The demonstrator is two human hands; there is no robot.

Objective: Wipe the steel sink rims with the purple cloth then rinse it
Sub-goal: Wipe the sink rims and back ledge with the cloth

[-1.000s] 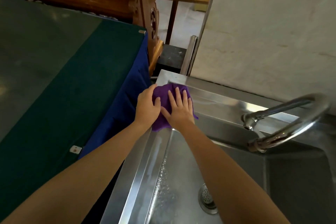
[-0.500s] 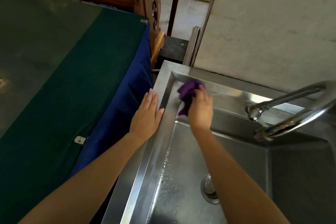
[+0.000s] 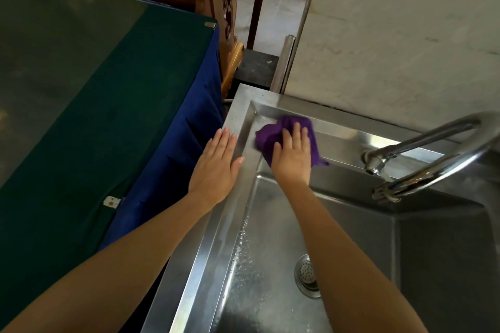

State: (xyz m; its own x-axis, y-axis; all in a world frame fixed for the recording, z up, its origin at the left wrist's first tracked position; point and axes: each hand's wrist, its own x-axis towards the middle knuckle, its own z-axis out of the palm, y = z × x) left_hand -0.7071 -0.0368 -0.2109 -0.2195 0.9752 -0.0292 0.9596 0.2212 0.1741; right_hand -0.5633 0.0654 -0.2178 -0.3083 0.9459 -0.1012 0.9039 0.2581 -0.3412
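Steel sink (image 3: 238, 105) against plaster wall. Purple cloth (image 3: 286, 132) on sink's far inner ledge, pressed flat under right hand (image 3: 293, 155), fingers straight. Left hand (image 3: 216, 167) flat, fingers together, on sink's left rim.

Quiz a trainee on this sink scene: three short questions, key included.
1. The right hand presses the purple cloth on: A the back ledge of the sink; B the drain; C the faucet.
2. Fill in: the left hand lies flat on the sink's ____ rim.
3. True or false: the left hand grips the cloth.
Key: 1 A; 2 left; 3 false.
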